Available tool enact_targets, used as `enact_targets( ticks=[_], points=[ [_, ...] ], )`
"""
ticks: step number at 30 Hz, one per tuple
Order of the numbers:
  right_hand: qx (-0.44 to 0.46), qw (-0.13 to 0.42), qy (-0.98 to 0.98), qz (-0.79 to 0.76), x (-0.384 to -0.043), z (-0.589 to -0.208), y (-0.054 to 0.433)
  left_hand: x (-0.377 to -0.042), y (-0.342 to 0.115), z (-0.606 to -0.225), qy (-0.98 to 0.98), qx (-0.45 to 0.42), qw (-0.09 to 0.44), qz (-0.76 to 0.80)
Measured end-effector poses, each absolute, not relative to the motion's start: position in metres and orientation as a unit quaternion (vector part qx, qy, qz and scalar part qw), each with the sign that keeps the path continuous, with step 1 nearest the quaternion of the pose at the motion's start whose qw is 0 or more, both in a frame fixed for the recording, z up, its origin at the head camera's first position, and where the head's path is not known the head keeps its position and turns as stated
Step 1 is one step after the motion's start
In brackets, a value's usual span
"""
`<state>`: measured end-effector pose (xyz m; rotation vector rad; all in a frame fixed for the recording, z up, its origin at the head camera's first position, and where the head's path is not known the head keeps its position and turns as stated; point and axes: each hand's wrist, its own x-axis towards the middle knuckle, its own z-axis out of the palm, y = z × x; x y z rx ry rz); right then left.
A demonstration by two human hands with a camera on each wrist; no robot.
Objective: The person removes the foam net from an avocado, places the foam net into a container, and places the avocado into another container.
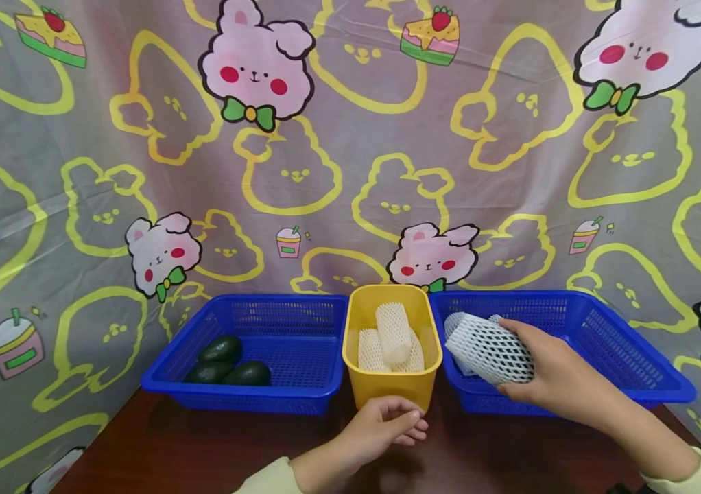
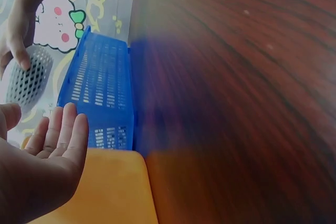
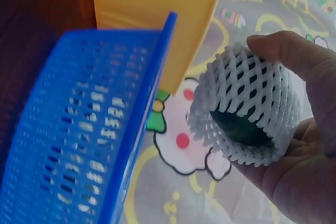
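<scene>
My right hand (image 1: 551,367) grips an avocado (image 3: 239,127) wrapped in a white foam net (image 1: 491,350), holding it over the left end of the right blue basket (image 1: 536,310). Dark green skin shows through the net's open end in the right wrist view. Behind it, more white foam netting (image 1: 454,321) pokes up in that basket, mostly hidden. In front of the yellow bin (image 1: 396,385) is my left hand (image 1: 381,425), its fingers loosely bent and holding nothing. Several foam nets (image 1: 392,333) lie inside the bin.
On the left stands another blue basket (image 1: 301,322) with bare dark avocados (image 1: 247,374) in its near left corner. The yellow bin sits between the two baskets on a dark wood table (image 1: 159,446). A patterned curtain (image 1: 338,158) hangs close behind them.
</scene>
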<state>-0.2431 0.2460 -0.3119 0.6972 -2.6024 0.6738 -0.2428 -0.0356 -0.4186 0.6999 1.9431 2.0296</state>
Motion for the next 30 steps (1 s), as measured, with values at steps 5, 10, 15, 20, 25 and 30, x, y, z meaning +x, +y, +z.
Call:
enact_targets(
  ticks=[5, 10, 15, 20, 25, 30],
  points=[
    [0.301, 0.211, -0.901, 0.232, -0.236, -0.325, 0.234, -0.244, -0.051, -0.421, 0.681, 0.253, 0.104, 0.679],
    [0.335, 0.213, -0.888, 0.232, -0.230, -0.337, 0.224, -0.241, -0.065, -0.422, 0.691, 0.263, 0.090, 0.667],
    [0.352, 0.186, -0.884, 0.246, -0.224, -0.345, 0.215, -0.237, -0.078, -0.421, 0.696, 0.281, 0.082, 0.655],
    [0.362, 0.143, -0.888, 0.246, -0.219, -0.354, 0.203, -0.236, -0.093, -0.422, 0.705, 0.289, 0.076, 0.644],
    [0.392, 0.117, -0.874, 0.261, -0.219, -0.366, 0.193, -0.237, -0.104, -0.423, 0.714, 0.286, 0.072, 0.635],
    [0.405, 0.062, -0.867, 0.284, -0.221, -0.378, 0.185, -0.238, -0.112, -0.427, 0.727, 0.289, 0.067, 0.620]
  ],
)
